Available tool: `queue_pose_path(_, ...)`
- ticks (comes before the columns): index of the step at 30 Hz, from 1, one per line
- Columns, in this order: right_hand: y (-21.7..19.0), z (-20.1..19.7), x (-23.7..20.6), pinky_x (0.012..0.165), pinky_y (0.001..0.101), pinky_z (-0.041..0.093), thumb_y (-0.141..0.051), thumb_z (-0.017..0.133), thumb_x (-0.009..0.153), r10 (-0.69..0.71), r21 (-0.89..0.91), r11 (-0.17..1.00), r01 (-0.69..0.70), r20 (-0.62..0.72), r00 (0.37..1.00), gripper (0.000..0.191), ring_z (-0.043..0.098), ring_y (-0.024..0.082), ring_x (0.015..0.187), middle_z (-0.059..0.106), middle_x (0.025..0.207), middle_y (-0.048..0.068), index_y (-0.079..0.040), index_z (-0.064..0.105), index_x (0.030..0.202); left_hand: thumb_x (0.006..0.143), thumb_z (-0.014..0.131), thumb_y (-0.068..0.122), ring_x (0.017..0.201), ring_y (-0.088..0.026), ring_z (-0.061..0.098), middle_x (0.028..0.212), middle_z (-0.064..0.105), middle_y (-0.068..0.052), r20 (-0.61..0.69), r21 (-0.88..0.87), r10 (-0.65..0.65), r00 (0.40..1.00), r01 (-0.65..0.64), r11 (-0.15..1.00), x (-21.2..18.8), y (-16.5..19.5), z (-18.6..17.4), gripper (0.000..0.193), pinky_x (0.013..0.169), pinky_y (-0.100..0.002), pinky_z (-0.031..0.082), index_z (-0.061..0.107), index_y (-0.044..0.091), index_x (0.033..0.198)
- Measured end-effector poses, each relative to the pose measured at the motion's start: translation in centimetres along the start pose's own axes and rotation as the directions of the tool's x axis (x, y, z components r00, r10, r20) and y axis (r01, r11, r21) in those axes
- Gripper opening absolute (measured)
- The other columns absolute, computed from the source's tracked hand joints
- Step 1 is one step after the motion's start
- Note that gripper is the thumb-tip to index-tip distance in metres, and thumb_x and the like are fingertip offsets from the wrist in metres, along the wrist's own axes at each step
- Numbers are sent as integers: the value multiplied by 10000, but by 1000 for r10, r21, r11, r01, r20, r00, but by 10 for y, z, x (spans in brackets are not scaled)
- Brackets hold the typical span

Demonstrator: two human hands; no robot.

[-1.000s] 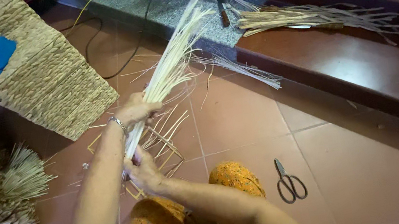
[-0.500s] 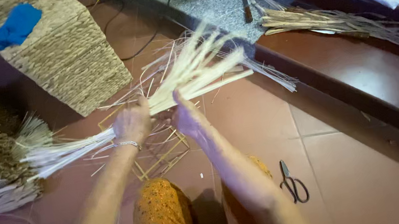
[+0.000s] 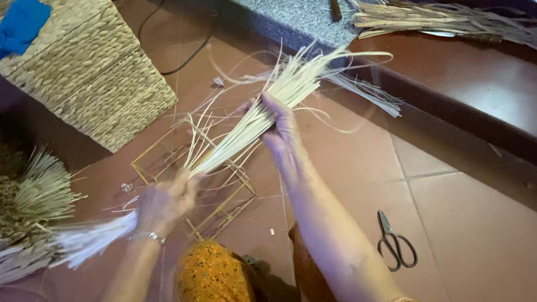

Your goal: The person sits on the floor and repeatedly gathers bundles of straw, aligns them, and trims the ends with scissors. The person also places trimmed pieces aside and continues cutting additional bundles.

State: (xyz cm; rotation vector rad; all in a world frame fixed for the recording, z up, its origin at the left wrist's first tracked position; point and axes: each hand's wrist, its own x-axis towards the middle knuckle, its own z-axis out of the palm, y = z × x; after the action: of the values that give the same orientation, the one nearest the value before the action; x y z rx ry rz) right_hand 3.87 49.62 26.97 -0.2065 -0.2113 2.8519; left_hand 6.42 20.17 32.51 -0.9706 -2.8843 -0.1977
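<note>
Straw-coloured bundle of long thin reed strips (image 3: 243, 126) runs slantwise between both hands, above the reddish tiled floor (image 3: 479, 211). Left hand (image 3: 165, 202) is closed round the bundle's lower part, with a blurred pale tuft sticking out past it to the left. Right hand (image 3: 282, 131) is wrapped round the bundle higher up, where the strips fan out beyond its fingers. Under the hands lies a thin yellowish wire frame (image 3: 221, 212). Black-handled scissors (image 3: 394, 242) lie on the floor right of the right forearm. A woven straw basket (image 3: 80, 73) stands well beyond the left hand.
</note>
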Motion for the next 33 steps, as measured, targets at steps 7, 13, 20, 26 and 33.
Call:
queue_pose_path(7,5,54,-81,853,535,577,-234,820,823,-65,-208,970,127,281,958,676,700,256,919,753,1097,66,-224,479,1407,993,549,470,378,-216,543,477,576,-40,-121,-158,4,993,-23,987,-39,-32,11,271,412,-389,442,713,266,1065)
queue_pose_path(13,10,60,-113,879,482,564,-228,820,853,-54,-277,951,138,291,955,556,640,201,823,588,789,15,-159,551,1335,970,537,463,395,-213,557,539,610,-59,66,-301,-101,993,117,946,-81,-53,22,333,432,-407,449,700,275,1192)
queue_pose_path(20,25,40,-142,819,409,526,-264,763,905,-65,-194,977,94,152,986,194,543,142,691,512,735,-23,-164,623,995,1014,445,533,440,-132,533,542,561,-2,257,-202,-104,961,158,967,-120,-99,66,356,444,-318,488,690,292,1106)
queue_pose_path(26,38,48,-171,537,319,411,-505,523,1083,-95,-160,977,139,256,962,440,343,111,469,313,573,-43,-160,489,811,956,523,546,637,-153,625,746,663,-10,338,-216,-152,929,234,948,-149,-115,85,366,585,-328,549,659,309,1201)
queue_pose_path(33,61,54,-212,492,327,344,-473,378,1123,-95,-259,954,152,219,971,520,295,124,453,260,541,-29,-167,340,704,788,777,489,1222,-303,581,1286,661,-111,6,-441,190,982,-168,882,-147,-37,4,820,1094,-546,359,441,212,1483)
